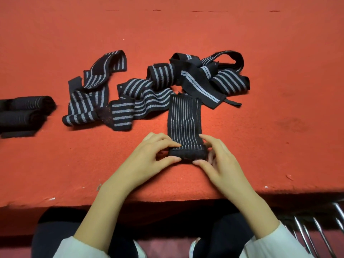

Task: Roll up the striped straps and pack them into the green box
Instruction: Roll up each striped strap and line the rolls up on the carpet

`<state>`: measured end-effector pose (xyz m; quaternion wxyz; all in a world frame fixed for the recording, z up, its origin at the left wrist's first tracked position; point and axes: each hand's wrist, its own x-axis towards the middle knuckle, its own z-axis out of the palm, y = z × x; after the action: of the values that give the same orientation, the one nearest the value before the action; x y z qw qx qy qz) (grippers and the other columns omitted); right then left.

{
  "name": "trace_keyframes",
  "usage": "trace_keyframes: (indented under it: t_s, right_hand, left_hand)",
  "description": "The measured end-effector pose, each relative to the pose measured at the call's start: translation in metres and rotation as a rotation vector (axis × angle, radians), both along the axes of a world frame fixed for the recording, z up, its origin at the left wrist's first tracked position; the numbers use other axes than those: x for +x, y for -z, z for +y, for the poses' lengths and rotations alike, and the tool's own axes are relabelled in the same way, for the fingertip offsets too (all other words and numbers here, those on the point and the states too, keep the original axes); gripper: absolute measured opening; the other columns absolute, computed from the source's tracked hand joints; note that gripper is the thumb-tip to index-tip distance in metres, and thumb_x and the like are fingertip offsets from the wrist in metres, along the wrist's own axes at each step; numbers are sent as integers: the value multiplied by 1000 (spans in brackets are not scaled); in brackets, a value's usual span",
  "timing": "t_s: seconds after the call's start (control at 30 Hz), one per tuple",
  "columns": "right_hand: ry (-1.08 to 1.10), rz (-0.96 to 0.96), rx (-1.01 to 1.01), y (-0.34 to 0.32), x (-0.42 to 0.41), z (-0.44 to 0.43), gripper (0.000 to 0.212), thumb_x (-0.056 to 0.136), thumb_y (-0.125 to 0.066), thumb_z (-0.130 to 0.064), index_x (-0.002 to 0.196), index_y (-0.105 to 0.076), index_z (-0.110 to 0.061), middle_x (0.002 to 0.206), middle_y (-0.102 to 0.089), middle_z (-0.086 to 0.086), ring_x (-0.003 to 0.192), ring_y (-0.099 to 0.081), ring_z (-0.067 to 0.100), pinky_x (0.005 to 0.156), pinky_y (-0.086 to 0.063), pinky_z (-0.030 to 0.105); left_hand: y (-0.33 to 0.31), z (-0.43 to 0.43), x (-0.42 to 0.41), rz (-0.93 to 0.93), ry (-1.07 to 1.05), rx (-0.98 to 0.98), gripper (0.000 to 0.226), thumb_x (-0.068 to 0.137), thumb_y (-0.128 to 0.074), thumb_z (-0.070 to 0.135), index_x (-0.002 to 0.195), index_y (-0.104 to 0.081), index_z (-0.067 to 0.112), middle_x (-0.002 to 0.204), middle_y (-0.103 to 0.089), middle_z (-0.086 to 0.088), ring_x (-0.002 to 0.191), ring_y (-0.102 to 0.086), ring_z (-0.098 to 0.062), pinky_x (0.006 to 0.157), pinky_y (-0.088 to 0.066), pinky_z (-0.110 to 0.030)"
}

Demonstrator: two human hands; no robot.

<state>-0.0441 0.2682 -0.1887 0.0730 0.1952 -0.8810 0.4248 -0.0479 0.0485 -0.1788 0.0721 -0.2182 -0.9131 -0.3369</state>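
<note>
My left hand (149,155) and right hand (217,159) pinched near end of thin-striped strap (184,123); roll barely begun. Finished rolls (24,112) lay far left. Tangled loose straps (130,90) unrolled behind. Green box not in view; nothing packed, by my reckoning.

It looks like a plain handwork or packing station, though the wider room is out of view. A table (279,43) draped in worn, scuffed red felt fills the frame; loose striped straps (149,86) lie heaped at the middle, rolled straps (24,108) at the left edge, chrome metal bars (316,231) at the lower right.
</note>
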Motion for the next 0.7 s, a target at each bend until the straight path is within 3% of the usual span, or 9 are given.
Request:
trace_keyframes:
  t_s: [0.07,0.13,0.2,0.27,0.33,0.47,0.6,0.7]
  right_hand:
    - [-3,-21,-12,-2,4,2,42,86,-71,-22,120,-49,-31,75,-48,-12,66,-49,6,67,-36,8]
    - [-6,-25,-6,-4,6,3,28,86,-70,-26,107,-53,-30,72,-48,-11,67,-48,7,66,-36,11]
    - [20,-18,0,-4,5,2,22,86,-70,-27,104,-59,-24,78,-51,-10,72,-50,8,67,-37,12]
    - [40,-15,-8,-2,3,1,20,86,-69,-26,104,-62,-21,88,-52,-8,78,-51,9,70,-38,10]
    - [18,-16,-28,-1,3,1,19,87,-69,-23,104,-63,-17,95,-49,-10,81,-51,6,74,-38,9]
    - [-50,-3,-24,1,3,4,29,84,-64,-29,107,-62,-13,108,-47,-12,89,-50,0,77,-37,6]
    - [-80,21,-4,0,2,4,31,84,-62,-35,106,-61,-13,111,-54,-10,92,-50,-8,78,-34,3]
    - [-64,7,19,-2,0,6,29,83,-61,-36,104,-61,-17,98,-54,-20,83,-49,-13,77,-33,4]
  left_hand:
    - [-2,-4,5,-24,19,11,39,84,-52,55,110,-67,29,101,-62,20,96,-46,2,87,-30,-7]
    - [-3,-4,10,-105,-5,62,33,83,-51,58,108,-61,38,98,-63,17,93,-49,-1,82,-33,-8]
    - [-6,-1,11,-204,-55,128,28,82,-57,56,105,-52,41,92,-62,9,84,-51,-4,77,-37,-13]
    - [-10,3,9,-255,-92,212,19,88,-63,42,101,-53,32,88,-64,4,77,-55,-6,76,-42,-19]
    - [-15,5,-2,-254,-196,313,11,93,-58,36,95,-57,26,86,-65,6,76,-60,-6,80,-46,-27]
    - [-16,6,-48,-336,-462,349,36,90,-58,49,112,-54,21,89,-65,6,86,-64,-14,86,-52,-38]
    - [-19,20,-83,-383,-329,459,31,85,-71,20,114,-59,26,85,-55,5,72,-53,-11,59,-49,-26]
    - [-16,21,-99,-389,-273,512,31,82,-71,5,103,-70,28,86,-63,-7,73,-51,-18,59,-44,-26]
